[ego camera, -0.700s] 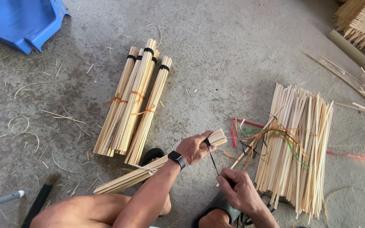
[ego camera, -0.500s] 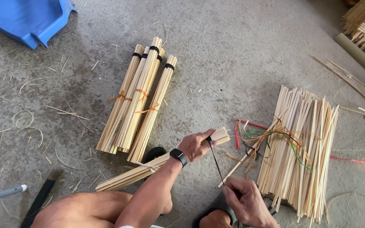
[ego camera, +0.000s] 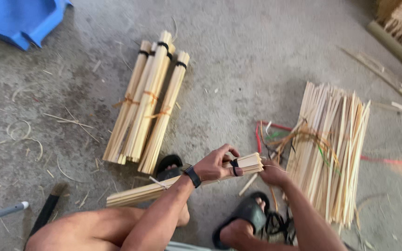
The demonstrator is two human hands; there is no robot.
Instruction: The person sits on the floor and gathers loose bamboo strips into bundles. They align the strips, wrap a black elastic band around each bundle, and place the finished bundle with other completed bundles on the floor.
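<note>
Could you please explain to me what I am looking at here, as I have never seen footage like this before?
This is a view from a camera worn on a person's head, looking down at their own two bare hands and legs. No machine is involved. The person squats on a grey concrete floor in black sandals. The left hand, with a dark watch on its wrist, grips a bundle of thin pale sticks near a black band around one end. The right hand is at that same end; what it pinches is too small to tell. Beside it lies a loose pile of sticks with coloured strings over it. Further off lie tied bundles, and a blue plastic object sits in the corner.
</note>
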